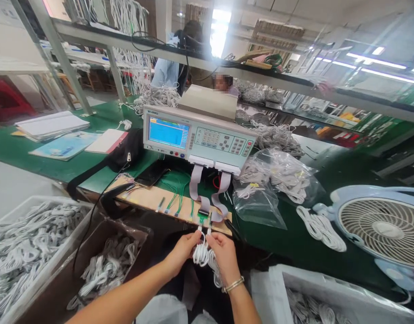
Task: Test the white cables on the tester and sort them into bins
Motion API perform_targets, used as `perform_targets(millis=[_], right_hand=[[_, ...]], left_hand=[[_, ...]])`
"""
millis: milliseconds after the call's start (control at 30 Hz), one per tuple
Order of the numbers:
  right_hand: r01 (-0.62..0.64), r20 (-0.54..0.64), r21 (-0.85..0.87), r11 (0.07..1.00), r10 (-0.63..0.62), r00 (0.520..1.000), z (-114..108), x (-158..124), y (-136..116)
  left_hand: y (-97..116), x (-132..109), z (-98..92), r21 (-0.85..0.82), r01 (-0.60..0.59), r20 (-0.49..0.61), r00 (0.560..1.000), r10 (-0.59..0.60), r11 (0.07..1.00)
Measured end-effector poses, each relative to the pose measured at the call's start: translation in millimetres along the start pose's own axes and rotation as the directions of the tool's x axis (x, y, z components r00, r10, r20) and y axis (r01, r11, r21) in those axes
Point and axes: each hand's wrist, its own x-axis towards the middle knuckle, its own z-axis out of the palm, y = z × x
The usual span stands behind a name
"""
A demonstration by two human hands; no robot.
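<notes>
My left hand (184, 253) is closed, pinching one white plug of a coiled white cable (200, 255) at the front edge of a wooden board (184, 216). My right hand (226, 255), with a bracelet at its wrist, is closed on the other white plug beside it. Both plugs point at a small green circuit board (202, 219); whether they are fully seated I cannot tell. More coiled cable hangs under my right hand. Grey ribbon cables (195, 182) run from the circuit board up to a cable tester (200, 135) with a lit blue screen.
Left stand a white bin (75, 204) and a brown carton (125, 229) with coiled cables. At lower right is another white bin (315, 281). A fan (385, 229), a cable bundle (321, 228) and bagged cables (261, 202) lie right; a black bag (125, 150) and notebooks (63, 145) lie left.
</notes>
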Motion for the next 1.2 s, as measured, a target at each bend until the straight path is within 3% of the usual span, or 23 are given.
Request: perform_targets(millis=[167, 333, 400, 567, 733, 1000, 1133, 1200], right_hand=[[-0.046, -0.077, 0.091, 0.995, 0.053, 0.996, 6, 3, 6], [0.042, -0.133, -0.195, 0.98, -0.069, 0.989, -3, -2, 1], [0.049, -0.153, -0.225, 0.973, -0.085, 0.985, -10, 0, 1], [0.024, -0.084, -0.187, 0.982, -0.04, 0.996, -16, 10, 6], [0.015, -0.043, -0.149, 0.989, -0.021, 0.999, -13, 12, 4], [0.018, -0.073, -0.239, 0.971, -0.037, 0.997, -6, 16, -2], [0.058, -0.066, -0.285, 0.957, -0.08, 0.995, -5, 8, 12], [0.075, -0.033, -0.308, 0.948, -0.089, 0.995, -1, 1, 25]], left_hand=[[4, -1, -4.2, 0.027, -0.015, 0.0, 1.0, 0.015, 1.0], [17, -3, -5.8, 0.085, -0.066, -0.047, 0.996, 0.07, 0.994], [24, -2, -4.2, 0.089, -0.082, -0.073, 0.993, 0.088, 0.993], [36, 6, 2.8, -0.06, 0.038, -0.039, 0.998, -0.041, 0.997], [34, 8, 7.4, -0.078, 0.076, -0.022, 0.997, -0.077, 0.994], [33, 7, 8.0, -0.12, 0.002, -0.033, 0.999, -0.006, 0.993], [23, -4, 18.8, -0.267, -0.071, -0.135, 0.99, 0.036, 0.961], [14, -12, 21.4, -0.372, 0.0, -0.095, 0.995, -0.038, 0.928]])
